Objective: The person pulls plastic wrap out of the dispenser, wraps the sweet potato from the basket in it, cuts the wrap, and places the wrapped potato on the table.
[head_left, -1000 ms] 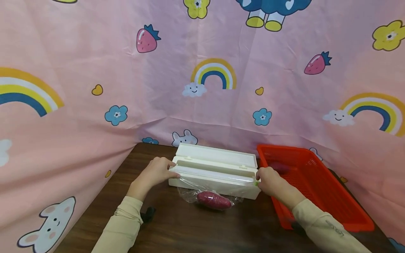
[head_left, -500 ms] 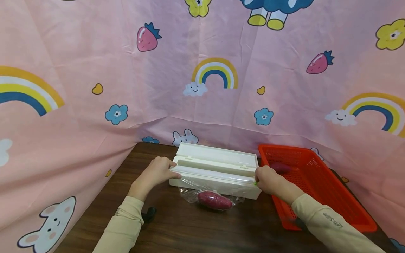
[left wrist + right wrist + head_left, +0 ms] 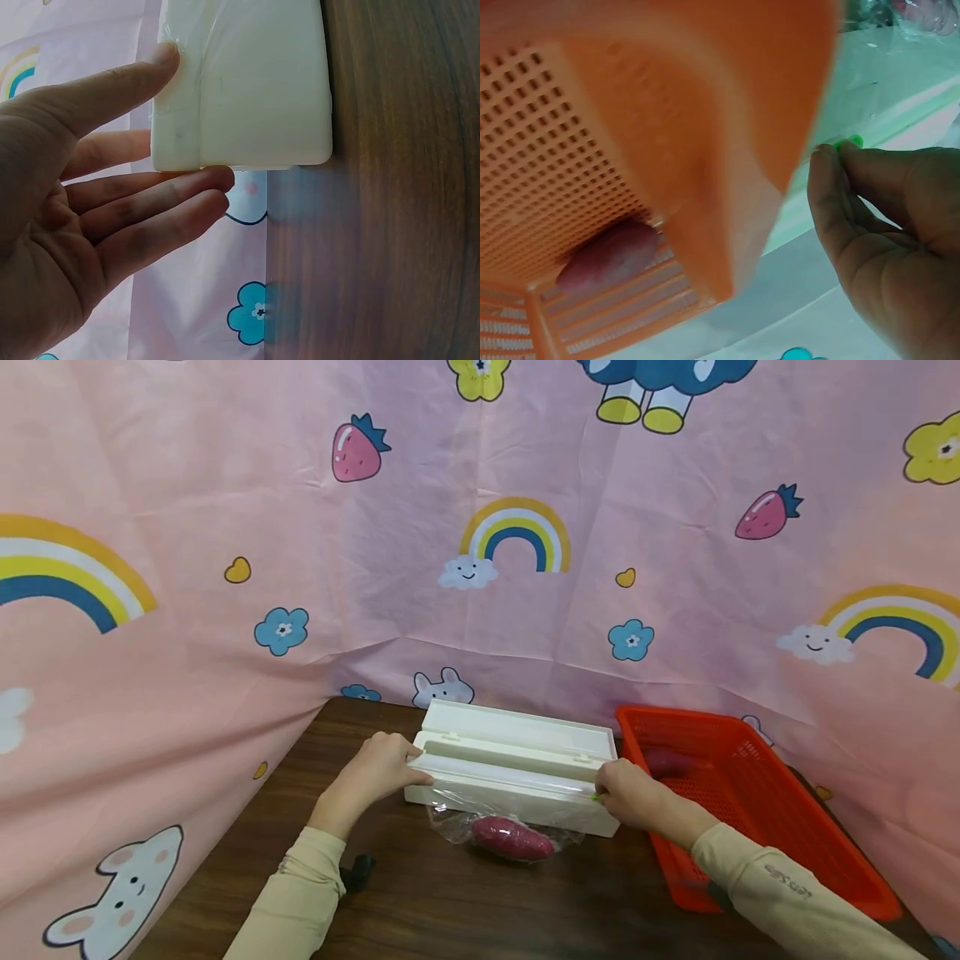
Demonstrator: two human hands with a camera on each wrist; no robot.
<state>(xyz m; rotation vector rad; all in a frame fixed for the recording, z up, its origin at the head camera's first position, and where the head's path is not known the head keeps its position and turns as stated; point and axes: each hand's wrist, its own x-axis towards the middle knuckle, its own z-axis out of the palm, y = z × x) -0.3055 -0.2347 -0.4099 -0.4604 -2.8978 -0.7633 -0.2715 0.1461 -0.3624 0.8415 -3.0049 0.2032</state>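
Observation:
A white cling film dispenser [image 3: 517, 806] lies on the table with its lid raised and a film roll [image 3: 510, 773] inside. At its left end my left hand [image 3: 378, 766] grips the box, thumb on the front edge and fingers at the end in the left wrist view. My right hand [image 3: 637, 792] pinches a small green slider [image 3: 854, 141] on the front edge near the right end. Clear film hangs from the front and wraps a purple sweet potato [image 3: 512, 838], which lies on the table before the box. The right fingers mostly hide the slider.
To the right stands a red plastic basket [image 3: 780, 827], close to my right forearm, with another sweet potato [image 3: 609, 256] inside. A small dark object [image 3: 358, 872] lies by my left wrist. A patterned cloth [image 3: 525, 610] hangs behind the table.
My right hand has moved slightly left along the dispenser's front edge with the green slider. The left hand keeps its grip on the left end. The camera view has shifted a little.

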